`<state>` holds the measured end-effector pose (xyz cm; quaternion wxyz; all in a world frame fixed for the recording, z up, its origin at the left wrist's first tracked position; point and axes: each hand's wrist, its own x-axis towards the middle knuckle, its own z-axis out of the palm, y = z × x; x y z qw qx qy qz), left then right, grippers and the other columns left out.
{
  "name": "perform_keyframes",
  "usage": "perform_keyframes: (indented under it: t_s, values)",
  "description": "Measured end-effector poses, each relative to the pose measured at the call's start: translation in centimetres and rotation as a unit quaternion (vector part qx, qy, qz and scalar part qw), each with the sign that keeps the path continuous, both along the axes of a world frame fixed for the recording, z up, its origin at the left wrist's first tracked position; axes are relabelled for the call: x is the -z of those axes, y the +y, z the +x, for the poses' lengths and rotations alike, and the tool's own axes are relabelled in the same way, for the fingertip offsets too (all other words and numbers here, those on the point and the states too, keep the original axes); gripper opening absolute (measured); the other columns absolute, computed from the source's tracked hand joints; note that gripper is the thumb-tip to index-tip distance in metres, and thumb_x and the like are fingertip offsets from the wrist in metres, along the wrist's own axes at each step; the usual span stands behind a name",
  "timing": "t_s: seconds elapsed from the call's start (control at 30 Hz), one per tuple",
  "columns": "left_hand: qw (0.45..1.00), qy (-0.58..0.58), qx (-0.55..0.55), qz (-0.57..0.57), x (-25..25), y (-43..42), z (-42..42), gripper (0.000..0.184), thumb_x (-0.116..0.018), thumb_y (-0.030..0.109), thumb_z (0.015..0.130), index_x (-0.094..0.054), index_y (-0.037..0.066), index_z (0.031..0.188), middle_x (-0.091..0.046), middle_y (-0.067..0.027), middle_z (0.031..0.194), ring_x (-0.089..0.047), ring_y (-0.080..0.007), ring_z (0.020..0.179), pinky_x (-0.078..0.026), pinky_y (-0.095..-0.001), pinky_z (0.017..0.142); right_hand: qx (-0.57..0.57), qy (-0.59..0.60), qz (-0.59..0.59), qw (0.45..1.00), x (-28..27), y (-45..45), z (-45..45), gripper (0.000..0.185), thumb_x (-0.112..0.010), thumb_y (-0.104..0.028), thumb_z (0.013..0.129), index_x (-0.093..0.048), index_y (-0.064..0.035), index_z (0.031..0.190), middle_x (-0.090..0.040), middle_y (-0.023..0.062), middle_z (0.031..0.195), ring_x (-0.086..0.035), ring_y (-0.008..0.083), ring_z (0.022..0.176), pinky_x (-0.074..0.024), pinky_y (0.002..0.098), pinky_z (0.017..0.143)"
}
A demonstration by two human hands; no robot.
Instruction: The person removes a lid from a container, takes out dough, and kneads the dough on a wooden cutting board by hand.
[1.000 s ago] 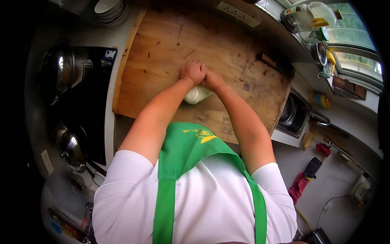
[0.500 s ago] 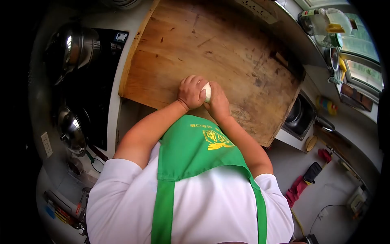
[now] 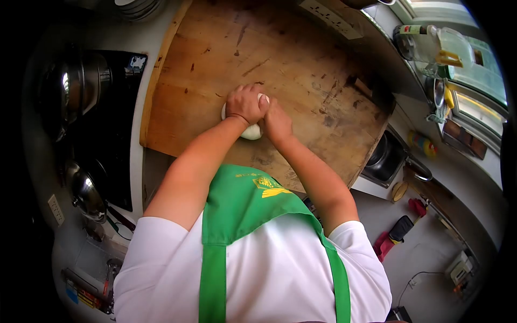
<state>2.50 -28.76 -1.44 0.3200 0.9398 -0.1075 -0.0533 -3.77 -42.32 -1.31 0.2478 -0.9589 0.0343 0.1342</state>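
A smooth, pale lump of dough (image 3: 251, 132) lies on the wooden board (image 3: 215, 59), near the edge closest to my body. My left hand (image 3: 246, 103) wraps over its top, fingers curled together. Against its right side my right hand (image 3: 278, 121) presses with bent fingers, and the two hands touch each other. Dough shows to the left of and below my left hand, with a small bit between the hands. The rest of it is hidden under my palms.
To the left are a black cooktop (image 3: 121, 129), a large metal pot (image 3: 81, 89) and a shiny lidded pan (image 3: 86, 191). A sink (image 3: 383, 159) sits beyond the board's right edge. Clear plastic bottles (image 3: 420, 43) stand by the window. A power strip (image 3: 331, 19) lies along the back.
More of the dough now shows around my left hand; before, only a small part appeared between my hands. My arms reach farther forward over the board, and the view has shifted.
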Motion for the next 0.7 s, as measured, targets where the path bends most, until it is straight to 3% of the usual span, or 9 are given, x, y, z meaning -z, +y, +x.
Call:
perform_keyframes:
  t_s: [0.17,0.23,0.3,0.37,0.43,0.5,0.53,0.63,0.7]
  values:
    - [0.989,0.121,-0.075,0.05,-1.6,-0.9,1.7,0.034,-0.049,0.035,0.095,-0.071,0.01,0.097,-0.073,-0.0162,0.105,-0.067,-0.0398,0.1,-0.052,-0.0512,0.087,-0.059,0.109,0.005,0.992,-3.8,-0.8,3.5,0.061,-0.074,-0.044,0.085,-0.053,-0.0018,0.123,-0.071,0.0241,0.109,-0.072,0.0419,0.1,-0.0577,0.0511,0.084]
    - [0.983,0.163,-0.088,0.009,-0.6,-0.4,2.7,0.036,-0.047,0.035,0.095,-0.072,0.01,0.099,-0.073,-0.0169,0.106,-0.066,-0.041,0.101,-0.052,-0.0507,0.087,-0.024,0.138,-0.117,0.983,-5.7,1.7,3.4,0.055,-0.073,-0.041,0.088,-0.055,-0.0008,0.12,-0.072,0.023,0.109,-0.073,0.0389,0.101,-0.0586,0.049,0.083]
    - [0.97,0.22,-0.098,-0.027,-1.2,0.4,2.0,0.038,-0.046,0.036,0.096,-0.072,0.01,0.1,-0.073,-0.0176,0.107,-0.065,-0.0422,0.102,-0.051,-0.0503,0.088,0.007,0.101,-0.124,0.987,-5.0,3.7,2.2,0.052,-0.072,-0.033,0.087,-0.056,-0.0001,0.124,-0.073,0.0212,0.108,-0.074,0.0362,0.099,-0.0591,0.0481,0.081]
    - [0.987,0.093,-0.018,-0.128,-5.5,2.7,-0.3,0.039,-0.046,0.037,0.096,-0.074,0.01,0.1,-0.072,-0.0187,0.105,-0.065,-0.043,0.1,-0.051,-0.0492,0.089,-0.054,-0.024,-0.223,0.973,-5.4,7.1,0.2,0.058,-0.072,-0.027,0.086,-0.053,0.0015,0.133,-0.073,0.0193,0.103,-0.074,0.0363,0.092,-0.0593,0.0481,0.079]
    - [0.986,0.125,-0.02,-0.111,-6.3,4.4,-1.4,0.038,-0.049,0.035,0.096,-0.073,0.006,0.095,-0.072,-0.0202,0.103,-0.064,-0.0427,0.099,-0.051,-0.0483,0.089,-0.062,0.012,-0.196,0.978,-7.2,7.8,-1.0,0.069,-0.073,-0.026,0.085,-0.048,0.0042,0.142,-0.071,0.0202,0.105,-0.071,0.0389,0.093,-0.0589,0.0481,0.081]
    - [0.991,0.037,0.013,-0.124,-5.7,6.1,-2.8,0.036,-0.052,0.033,0.096,-0.073,0.003,0.09,-0.072,-0.0197,0.097,-0.065,-0.0406,0.097,-0.051,-0.048,0.087,-0.033,-0.1,0.015,0.994,-10.8,6.6,-3.4,0.068,-0.074,-0.021,0.086,-0.048,0.0061,0.142,-0.067,0.0251,0.114,-0.068,0.0418,0.101,-0.0577,0.0479,0.085]
    - [0.977,-0.086,0.061,-0.184,-4.9,7.6,-5.0,0.031,-0.054,0.031,0.095,-0.073,0.006,0.093,-0.071,-0.017,0.097,-0.065,-0.0386,0.096,-0.051,-0.0488,0.086,-0.042,-0.093,0.019,0.995,-10.2,6.2,-4.2,0.068,-0.074,-0.021,0.086,-0.048,0.0061,0.142,-0.067,0.0251,0.114,-0.068,0.0418,0.101,-0.0577,0.0479,0.085]
    - [0.968,-0.184,0.096,-0.144,-5.0,7.3,-7.2,0.028,-0.055,0.032,0.088,-0.073,0.011,0.096,-0.068,-0.0129,0.1,-0.064,-0.0359,0.097,-0.052,-0.0489,0.085,-0.056,-0.065,0.065,0.994,-6.8,5.6,-7.2,0.065,-0.074,-0.017,0.086,-0.049,0.007,0.14,-0.062,0.0274,0.124,-0.063,0.043,0.111,-0.0554,0.0468,0.091]
    - [0.968,-0.202,0.095,-0.118,-3.6,6.5,-7.0,0.03,-0.056,0.034,0.086,-0.072,0.013,0.1,-0.066,-0.0099,0.105,-0.063,-0.0344,0.099,-0.051,-0.0479,0.085,-0.021,-0.159,0.057,0.985,-4.6,5.4,-7.3,0.062,-0.075,-0.014,0.084,-0.049,0.0059,0.137,-0.061,0.0254,0.125,-0.062,0.0424,0.112,-0.0539,0.0467,0.093]
